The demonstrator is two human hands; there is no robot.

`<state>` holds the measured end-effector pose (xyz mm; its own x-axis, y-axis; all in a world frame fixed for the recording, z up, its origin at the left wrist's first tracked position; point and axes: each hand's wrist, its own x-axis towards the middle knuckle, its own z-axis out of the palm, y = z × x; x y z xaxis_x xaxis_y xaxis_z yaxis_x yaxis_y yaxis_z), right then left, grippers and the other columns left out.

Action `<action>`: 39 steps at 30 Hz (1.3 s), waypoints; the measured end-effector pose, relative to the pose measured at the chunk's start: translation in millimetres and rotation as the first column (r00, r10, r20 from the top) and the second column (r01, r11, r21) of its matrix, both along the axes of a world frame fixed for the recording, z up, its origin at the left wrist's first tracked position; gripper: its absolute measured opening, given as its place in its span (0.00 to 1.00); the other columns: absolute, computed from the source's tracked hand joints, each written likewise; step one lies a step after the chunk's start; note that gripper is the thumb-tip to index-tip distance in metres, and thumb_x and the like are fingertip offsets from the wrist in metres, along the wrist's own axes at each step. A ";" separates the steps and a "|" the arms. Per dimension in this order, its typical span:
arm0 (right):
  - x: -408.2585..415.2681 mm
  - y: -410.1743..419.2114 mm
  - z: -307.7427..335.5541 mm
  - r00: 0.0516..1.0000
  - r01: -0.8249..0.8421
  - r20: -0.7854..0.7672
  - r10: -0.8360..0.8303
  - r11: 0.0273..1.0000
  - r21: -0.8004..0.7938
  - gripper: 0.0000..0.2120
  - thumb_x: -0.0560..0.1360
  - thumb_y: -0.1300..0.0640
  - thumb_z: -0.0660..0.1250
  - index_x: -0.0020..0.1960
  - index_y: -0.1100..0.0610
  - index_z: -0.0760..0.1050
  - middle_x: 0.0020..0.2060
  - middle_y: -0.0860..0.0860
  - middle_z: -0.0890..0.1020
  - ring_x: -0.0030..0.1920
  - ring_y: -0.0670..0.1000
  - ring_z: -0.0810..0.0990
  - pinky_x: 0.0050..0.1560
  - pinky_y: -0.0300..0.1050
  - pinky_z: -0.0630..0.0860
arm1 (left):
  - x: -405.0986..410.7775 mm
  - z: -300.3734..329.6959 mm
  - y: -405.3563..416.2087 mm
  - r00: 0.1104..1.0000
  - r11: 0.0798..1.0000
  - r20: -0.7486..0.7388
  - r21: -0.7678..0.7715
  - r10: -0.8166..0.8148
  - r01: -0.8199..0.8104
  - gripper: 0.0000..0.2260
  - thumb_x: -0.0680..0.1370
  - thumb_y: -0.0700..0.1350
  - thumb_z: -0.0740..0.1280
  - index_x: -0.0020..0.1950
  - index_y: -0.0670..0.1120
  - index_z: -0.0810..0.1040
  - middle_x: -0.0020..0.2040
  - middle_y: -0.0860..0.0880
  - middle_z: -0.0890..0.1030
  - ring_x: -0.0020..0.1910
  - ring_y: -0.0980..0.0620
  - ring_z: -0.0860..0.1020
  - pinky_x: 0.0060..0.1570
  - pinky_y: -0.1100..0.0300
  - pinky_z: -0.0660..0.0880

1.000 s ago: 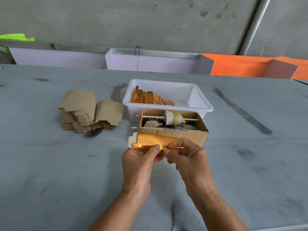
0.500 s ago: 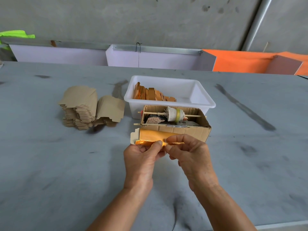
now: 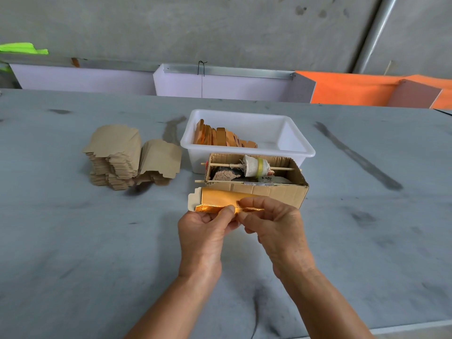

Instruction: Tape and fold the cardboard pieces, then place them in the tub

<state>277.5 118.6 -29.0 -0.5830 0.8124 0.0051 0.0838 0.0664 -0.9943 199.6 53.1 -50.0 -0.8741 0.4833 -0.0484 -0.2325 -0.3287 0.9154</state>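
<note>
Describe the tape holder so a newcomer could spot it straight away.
Start at the white tub in the middle of the grey table. Right in front of it, toward the person, stands an open brown cardboard box. Unlike the flat card stacks to the left, it has a wooden stick across its top carrying a pale roll.

Beyond the far edge of the grey table (image 3: 73, 241), against a stained concrete wall (image 3: 195, 25): pale lilac panels (image 3: 220, 88), orange panels (image 3: 347, 90) toward the far right corner, a lime-green scrap (image 3: 22, 48) at far left, a grey pipe (image 3: 374, 33) slanting upward.
</note>
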 end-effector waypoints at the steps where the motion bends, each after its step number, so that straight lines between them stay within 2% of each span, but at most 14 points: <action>1: -0.3 0.0 -0.4 1.000 0.001 -0.002 -0.001 1.000 0.000 0.10 0.70 0.66 0.73 0.44 0.52 0.82 0.26 0.47 0.81 0.26 0.39 0.75 0.26 0.28 0.69 | 0.1 0.0 0.1 1.000 1.000 -0.001 0.004 0.002 -0.002 0.08 0.73 0.31 0.69 0.37 0.41 0.81 0.35 0.43 0.83 0.35 0.46 0.83 0.38 0.56 0.81; 6: -2.6 -2.0 -2.5 0.999 0.005 -0.035 -0.006 1.000 -0.011 0.10 0.70 0.66 0.73 0.44 0.51 0.83 0.32 0.51 0.84 0.27 0.41 0.76 0.31 0.32 0.73 | 0.9 0.9 0.2 1.000 0.999 0.016 0.047 -0.011 0.010 0.07 0.73 0.30 0.67 0.38 0.39 0.81 0.34 0.43 0.83 0.34 0.48 0.82 0.35 0.59 0.79; 10: -4.6 -4.9 -3.8 0.999 0.018 -0.035 -0.018 1.000 0.016 0.12 0.70 0.66 0.73 0.42 0.48 0.83 0.31 0.48 0.83 0.28 0.41 0.77 0.32 0.32 0.73 | 1.1 -0.6 2.3 0.995 0.997 0.087 0.063 -0.044 0.039 0.08 0.74 0.30 0.66 0.39 0.40 0.80 0.38 0.41 0.82 0.39 0.45 0.81 0.41 0.56 0.80; 15: -4.8 -7.3 -2.9 1.000 0.006 -0.008 -0.006 0.998 0.067 0.15 0.70 0.66 0.72 0.41 0.45 0.82 0.31 0.47 0.84 0.29 0.41 0.77 0.33 0.33 0.74 | 0.6 0.4 2.9 0.987 0.997 0.154 0.073 -0.052 0.041 0.09 0.73 0.31 0.66 0.38 0.43 0.81 0.37 0.43 0.83 0.38 0.46 0.81 0.37 0.58 0.79; 21: -2.3 -10.9 -0.2 0.999 -0.043 0.026 0.041 0.992 0.115 0.26 0.70 0.68 0.69 0.33 0.35 0.80 0.29 0.45 0.83 0.27 0.39 0.76 0.31 0.30 0.73 | -2.1 -0.6 9.2 0.973 1.000 0.230 -0.015 0.006 -0.002 0.07 0.69 0.31 0.72 0.41 0.41 0.80 0.36 0.44 0.83 0.34 0.47 0.81 0.37 0.56 0.78; 25: -0.6 -10.7 -3.0 0.998 -0.033 0.047 0.028 0.994 0.101 0.22 0.69 0.66 0.71 0.34 0.37 0.81 0.30 0.47 0.83 0.28 0.41 0.77 0.32 0.34 0.75 | -3.0 -2.8 8.2 0.972 0.999 0.231 -0.045 0.032 -0.022 0.06 0.68 0.30 0.73 0.40 0.39 0.80 0.33 0.43 0.82 0.33 0.46 0.81 0.33 0.57 0.79; 28: -0.2 -10.3 -2.6 0.998 -0.034 0.062 0.027 0.993 0.113 0.18 0.70 0.65 0.72 0.36 0.40 0.81 0.30 0.47 0.84 0.27 0.41 0.77 0.32 0.34 0.74 | -3.1 -2.4 7.2 0.972 0.998 0.228 -0.049 0.050 -0.040 0.06 0.68 0.31 0.73 0.42 0.37 0.80 0.36 0.41 0.82 0.33 0.45 0.81 0.31 0.58 0.80; 33: 0.1 -8.1 -1.4 0.995 -0.017 0.104 0.004 0.991 0.132 0.13 0.70 0.64 0.73 0.44 0.45 0.82 0.29 0.47 0.83 0.27 0.41 0.78 0.31 0.32 0.73 | -2.0 -2.0 4.8 0.979 0.997 0.186 -0.029 0.080 -0.076 0.12 0.68 0.32 0.74 0.49 0.33 0.79 0.40 0.37 0.82 0.34 0.44 0.82 0.30 0.58 0.79; 35: 0.4 -6.8 -1.5 0.992 -0.001 0.124 -0.013 0.994 0.113 0.12 0.69 0.63 0.74 0.50 0.49 0.82 0.29 0.48 0.82 0.27 0.41 0.78 0.32 0.32 0.73 | -1.2 -1.3 3.9 0.986 0.995 0.138 -0.019 0.095 -0.093 0.11 0.68 0.31 0.73 0.48 0.32 0.78 0.37 0.38 0.82 0.31 0.45 0.81 0.29 0.58 0.78; 39: -0.2 -5.2 -2.2 0.988 0.015 0.152 -0.028 0.996 0.083 0.19 0.69 0.61 0.75 0.59 0.53 0.79 0.29 0.47 0.81 0.26 0.40 0.78 0.30 0.29 0.72 | -0.3 -0.8 4.2 0.988 0.991 0.082 -0.009 0.130 -0.130 0.07 0.67 0.28 0.73 0.41 0.35 0.78 0.28 0.45 0.81 0.26 0.48 0.80 0.26 0.59 0.77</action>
